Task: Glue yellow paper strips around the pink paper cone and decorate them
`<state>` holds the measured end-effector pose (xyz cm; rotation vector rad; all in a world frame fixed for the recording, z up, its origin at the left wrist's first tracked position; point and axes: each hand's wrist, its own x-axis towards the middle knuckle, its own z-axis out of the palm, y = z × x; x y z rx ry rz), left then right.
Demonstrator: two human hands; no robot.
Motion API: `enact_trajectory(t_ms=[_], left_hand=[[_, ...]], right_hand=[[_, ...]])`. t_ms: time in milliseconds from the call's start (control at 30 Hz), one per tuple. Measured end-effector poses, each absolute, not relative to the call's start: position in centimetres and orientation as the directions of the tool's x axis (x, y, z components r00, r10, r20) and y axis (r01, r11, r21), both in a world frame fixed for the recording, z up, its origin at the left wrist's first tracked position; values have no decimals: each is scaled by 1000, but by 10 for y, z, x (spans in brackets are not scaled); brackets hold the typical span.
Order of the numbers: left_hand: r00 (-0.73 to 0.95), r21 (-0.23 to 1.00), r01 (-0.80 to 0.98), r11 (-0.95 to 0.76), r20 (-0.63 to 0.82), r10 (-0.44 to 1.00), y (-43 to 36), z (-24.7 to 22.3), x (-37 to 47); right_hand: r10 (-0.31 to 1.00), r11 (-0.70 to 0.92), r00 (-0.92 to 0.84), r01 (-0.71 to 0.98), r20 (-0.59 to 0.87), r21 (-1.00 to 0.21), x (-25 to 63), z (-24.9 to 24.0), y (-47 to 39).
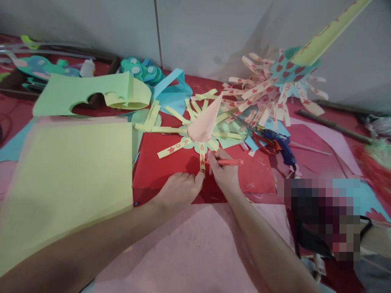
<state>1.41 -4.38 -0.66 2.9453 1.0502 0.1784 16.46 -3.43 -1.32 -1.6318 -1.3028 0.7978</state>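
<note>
My right hand (224, 169) holds a red marker (229, 162), its tip at a red star on a yellow strip (202, 152) lettered "B b". My left hand (183, 185) is closed, with a fingertip pressing the lower end of that strip. Several yellow strips spread out around a pale pink paper cone (205, 124) on a light green scalloped base (194, 144). Another strip (174, 148), to the left, bears "A a" and a red star. Beneath them lies a red board (165, 167).
Yellow paper sheets (76, 167) lie at left. Scissors (265, 142) and a blue glue gun (279, 142) are right of the cone. A decorated paper piece (295, 69) stands at back right. A person, partly pixelated, is at lower right.
</note>
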Motion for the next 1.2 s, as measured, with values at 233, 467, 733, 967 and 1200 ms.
enact_trajectory(t_ms=[233,467,733,967,1200], left_hand=[[773,45,629,-776,68,631,-43,-4,15],[774,37,630,-775,45,632,-44,-5,15],[780,2,625,-781,47,624,-42,-3,12],[743,7,645,-764,225,630,-44,-8,15],[650,-25,725,-688,357,671,-42,-6,17]], right_hand=[[967,-16,230,483,109,-876,166,-15,-32],[962,-25,252,456,103,-890,165,-13,-32],[884,-4,417,462,212,-887,188,-1,-27],[838,71,367,660,403,-748,217,-11,-20],[885,0,299,767,357,-642,206,-11,-23]])
